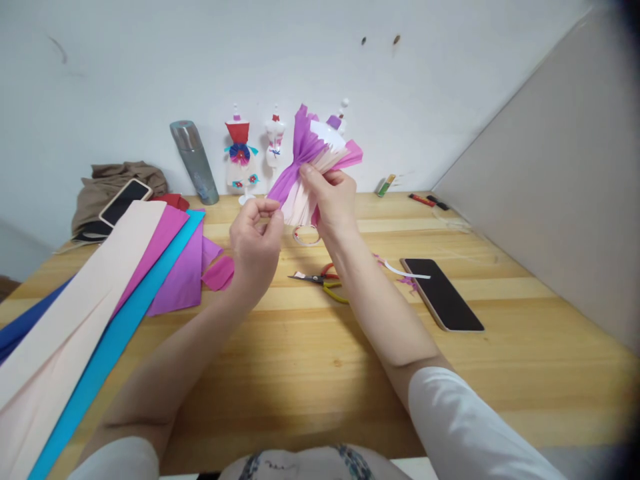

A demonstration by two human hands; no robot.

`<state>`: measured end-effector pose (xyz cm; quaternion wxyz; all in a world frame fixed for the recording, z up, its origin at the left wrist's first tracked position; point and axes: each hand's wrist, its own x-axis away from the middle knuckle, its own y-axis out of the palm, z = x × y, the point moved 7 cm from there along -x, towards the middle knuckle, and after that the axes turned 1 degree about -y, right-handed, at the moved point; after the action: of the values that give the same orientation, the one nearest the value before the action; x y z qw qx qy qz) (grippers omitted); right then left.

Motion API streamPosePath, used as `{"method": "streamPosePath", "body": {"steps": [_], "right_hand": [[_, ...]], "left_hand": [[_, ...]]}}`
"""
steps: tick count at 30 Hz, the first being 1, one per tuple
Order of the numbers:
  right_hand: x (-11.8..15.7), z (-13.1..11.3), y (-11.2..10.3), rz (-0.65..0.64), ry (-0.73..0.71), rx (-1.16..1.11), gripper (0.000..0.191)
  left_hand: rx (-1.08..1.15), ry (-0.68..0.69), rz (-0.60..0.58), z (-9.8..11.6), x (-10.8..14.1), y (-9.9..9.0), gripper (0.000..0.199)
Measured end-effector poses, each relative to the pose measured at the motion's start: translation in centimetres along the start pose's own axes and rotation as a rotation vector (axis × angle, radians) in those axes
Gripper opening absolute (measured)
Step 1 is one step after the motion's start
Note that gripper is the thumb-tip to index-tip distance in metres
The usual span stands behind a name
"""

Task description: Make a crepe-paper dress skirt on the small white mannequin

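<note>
Raised above the table, a small white dress-form mannequin [327, 133] leans to the right, wrapped in gathered purple crepe paper [304, 143] and pale pink pleated paper [299, 208]. My right hand [334, 193] grips the mannequin at its waist, thumb pressed on the gathered paper. The lower edge of the purple paper is pinched between the thumb and fingers of my left hand [257, 233]. A bright pink piece [350, 155] sticks out on the right side. Below lie scissors [320, 279] with red and yellow handles and a roll of tape [306, 235].
Two dressed mannequins [240, 150] and a grey bottle [196, 163] stand by the wall. Long crepe paper strips [95, 287] cover the left side, near a phone [125, 201] and brown cloth [115, 180]. Another phone [443, 293], a glue stick [386, 185] and pens [423, 199] lie right.
</note>
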<state>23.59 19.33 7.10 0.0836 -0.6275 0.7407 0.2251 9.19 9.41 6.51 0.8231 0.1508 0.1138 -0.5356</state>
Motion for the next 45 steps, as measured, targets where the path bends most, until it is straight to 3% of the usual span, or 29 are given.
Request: {"method": "streamPosePath", "body": {"steps": [7,18,25,29,36,45], "right_hand": [[0.3,-0.6,0.1,-0.004,0.022,-0.004,0.035],[0.7,-1.0,0.4,-0.031,0.017,-0.042,0.032],[0.9,-1.3,0.3,-0.018,0.016,-0.053,0.031],[0.9,-1.4,0.4,-0.032,-0.005,-0.063,0.031],[1.0,-1.6,0.4,-0.039,-0.006,-0.028,0.032],[1.0,-1.6,0.5,-0.025,-0.022,-0.069,0.034]], "left_hand": [[-0.166,0.06,-0.002,1.1,0.4,0.1,0.016],[-0.124,0.058,0.044,0.9,0.1,-0.3,0.016],[-0.103,0.014,0.011,0.7,0.1,0.1,0.012],[-0.152,0.049,0.029,1.1,0.3,0.0,0.01],[-0.362,0.301,0.041,3.0,0.4,-0.3,0.015],[-0.45,0.238,0.031,2.2,-0.4,-0.7,0.021]]}}
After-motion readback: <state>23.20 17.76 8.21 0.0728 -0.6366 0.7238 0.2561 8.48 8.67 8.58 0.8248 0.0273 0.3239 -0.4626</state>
